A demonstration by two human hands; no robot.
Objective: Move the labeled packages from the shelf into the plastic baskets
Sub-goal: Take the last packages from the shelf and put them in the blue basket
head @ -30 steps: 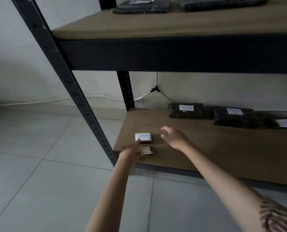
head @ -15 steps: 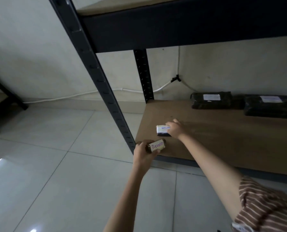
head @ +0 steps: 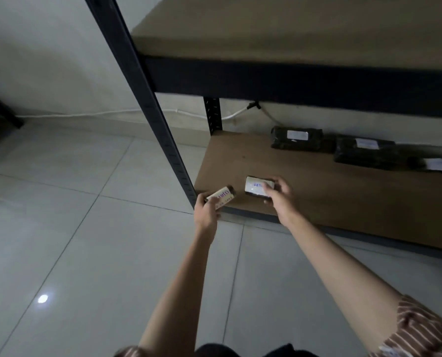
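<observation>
The scene was dim and greyish, with soft motion blur throughout. A small bright glare spot (head: 43,298) shone on the glossy floor tiles (head: 60,228), well left of the shelf post (head: 147,104). Deep shadow lay under the upper shelf (head: 292,81). The wide lens bent the post toward the frame edge.

Two small dark packages with white handwritten labels are sitting tilted at the lower shelf's (head: 317,199) front left corner: one (head: 221,197) in the left grip (head: 207,212), the other (head: 256,188) in the right grip (head: 279,195). Three bigger black labeled packages (head: 295,138) are lying along the back.
</observation>
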